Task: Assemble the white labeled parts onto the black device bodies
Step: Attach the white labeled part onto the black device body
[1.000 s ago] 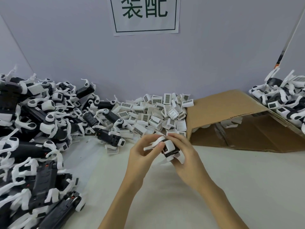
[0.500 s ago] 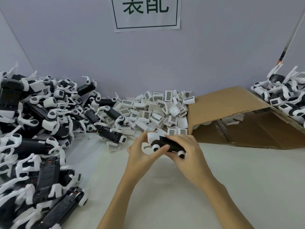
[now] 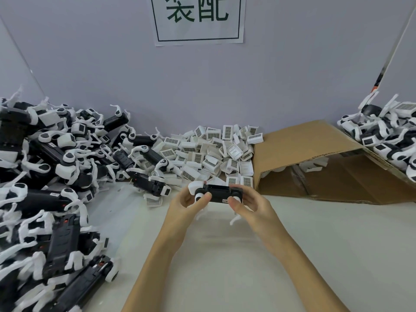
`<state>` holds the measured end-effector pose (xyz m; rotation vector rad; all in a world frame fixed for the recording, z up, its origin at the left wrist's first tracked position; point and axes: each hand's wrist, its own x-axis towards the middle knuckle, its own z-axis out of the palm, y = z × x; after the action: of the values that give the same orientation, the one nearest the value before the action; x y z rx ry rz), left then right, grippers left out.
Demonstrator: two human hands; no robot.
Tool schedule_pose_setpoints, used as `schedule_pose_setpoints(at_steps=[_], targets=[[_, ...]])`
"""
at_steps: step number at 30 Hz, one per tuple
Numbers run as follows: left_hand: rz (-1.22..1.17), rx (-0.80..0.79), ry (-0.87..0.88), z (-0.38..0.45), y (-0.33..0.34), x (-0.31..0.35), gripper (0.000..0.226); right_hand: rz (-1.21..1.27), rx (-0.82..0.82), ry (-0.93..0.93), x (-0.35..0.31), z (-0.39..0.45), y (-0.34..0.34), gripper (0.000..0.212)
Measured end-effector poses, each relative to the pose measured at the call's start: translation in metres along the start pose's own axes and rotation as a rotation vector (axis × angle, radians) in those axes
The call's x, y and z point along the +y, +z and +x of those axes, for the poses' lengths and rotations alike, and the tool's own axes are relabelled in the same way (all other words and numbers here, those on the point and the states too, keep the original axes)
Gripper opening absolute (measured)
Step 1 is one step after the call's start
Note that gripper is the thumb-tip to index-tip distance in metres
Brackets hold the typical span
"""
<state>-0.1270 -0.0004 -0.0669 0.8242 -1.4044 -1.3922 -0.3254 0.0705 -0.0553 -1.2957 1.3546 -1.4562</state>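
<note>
We see a black device body [image 3: 217,193] held level above the pale worktop [image 3: 315,244], near centre. Our left hand [image 3: 186,202] grips its left end, fingers curled round it; our right hand [image 3: 249,204] grips the right end likewise. At twelve o'clock lies a heap of white labeled parts [image 3: 209,149]; at nine o'clock, piled device bodies [image 3: 45,176]; at two o'clock, a cardboard box [image 3: 326,167].

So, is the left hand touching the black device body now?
Touching. The head view shows the left hand gripping one end of the black device body, its thumb lying across the white round part there.
</note>
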Motion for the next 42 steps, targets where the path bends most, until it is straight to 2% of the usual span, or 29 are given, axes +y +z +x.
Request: schedule_pose_setpoints(at_steps=[3,5,6,8,10,12,16,18,26,30,33,36,39,40,42], targets=[[-0.083,0.135,-0.032,0.002,0.005,-0.001,0.046,0.036,-0.008,-0.014,0.001,0.002,0.005,0.044],[-0.194,0.326,-0.085,0.007,0.004,0.0,0.046,0.136,-0.01,-0.002,0.004,0.007,0.008,0.048],[-0.242,0.422,-0.097,0.01,0.001,0.0,0.046,0.113,0.028,-0.02,0.006,0.011,0.009,0.043],[-0.33,0.56,-0.085,0.014,-0.007,0.002,0.042,-0.192,0.126,-0.122,0.014,0.02,0.009,0.032],[-0.415,0.619,-0.071,0.015,-0.013,0.002,0.034,-0.546,0.149,-0.216,0.023,0.034,0.012,0.038],[-0.44,0.619,-0.071,0.015,-0.015,0.002,0.034,-0.816,0.099,-0.2,0.028,0.049,0.014,0.042],[-0.382,0.59,-0.089,0.018,-0.011,-0.002,0.042,-1.215,0.006,-0.152,0.033,0.072,0.013,0.043],[-0.327,0.571,-0.088,0.019,-0.009,-0.004,0.039,-1.276,0.03,-0.208,0.035,0.076,0.011,0.042],[-0.265,0.534,-0.102,0.018,-0.005,-0.009,0.04,-1.014,0.077,-0.25,0.036,0.055,0.011,0.03],[-0.287,0.524,-0.103,0.018,-0.006,-0.005,0.034,-0.434,0.257,-0.18,0.017,0.037,0.008,0.015],[-0.284,0.465,-0.108,0.018,-0.004,-0.004,0.034,0.057,0.265,-0.013,0.008,0.017,0.002,0.028],[-0.245,0.36,-0.074,0.014,-0.001,-0.005,0.044,0.409,0.244,0.142,-0.001,0.008,-0.003,0.036],[-0.166,0.229,-0.043,0.009,0.0,-0.001,0.059,0.47,0.204,0.117,-0.008,0.006,-0.015,0.045],[-0.11,0.172,-0.018,0.008,0.002,-0.001,0.058,0.451,0.186,0.094,-0.009,0.006,-0.018,0.047],[0.003,0.044,0.031,0.004,0.006,0.0,0.041,0.478,0.169,0.059,-0.01,0.005,-0.023,0.043]])
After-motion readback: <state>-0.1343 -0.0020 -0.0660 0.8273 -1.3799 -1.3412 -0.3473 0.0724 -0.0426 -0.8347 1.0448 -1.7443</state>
